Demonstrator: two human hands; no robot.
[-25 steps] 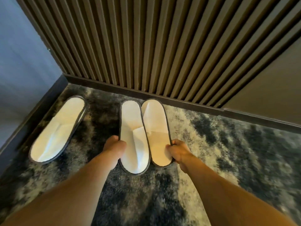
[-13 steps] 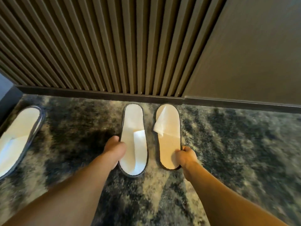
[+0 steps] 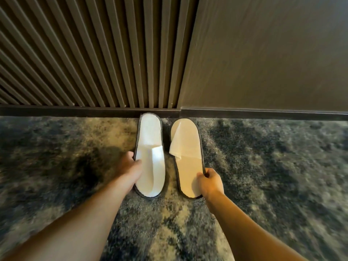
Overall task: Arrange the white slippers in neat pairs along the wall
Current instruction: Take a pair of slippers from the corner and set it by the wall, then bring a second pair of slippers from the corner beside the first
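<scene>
The left hand (image 3: 131,166) grips the outer edge of the left slipper (image 3: 149,157) about halfway down its length, thumb over the white insole and the other fingers hidden below the rim, so the pinch is on the dark-bound edge. The right hand (image 3: 209,182) pinches the right slipper (image 3: 188,159) at its outer heel edge, fingers curled tight around the rim. Holding each one at the side near the heel probably lets the person slide and steer the toes toward the skirting board (image 3: 75,111) without crushing the soft uppers.

Ahead of the fingers, the left slipper's toe touches the skirting board, while the right slipper's toe stops just short of it. A narrow strip of carpet (image 3: 263,166) shows between the two, which run roughly parallel. The pair looks close to placed; the right one seems to need a small push forward.

Both are flat, long ovals of thin white cloth with grey piping. The left upper lies folded flat; the right upper is creased over at a slant. The carpet is thick, mottled dark and pale. Beyond the toes rises a ribbed slatted wall (image 3: 94,53) beside a smooth panel (image 3: 263,53).
</scene>
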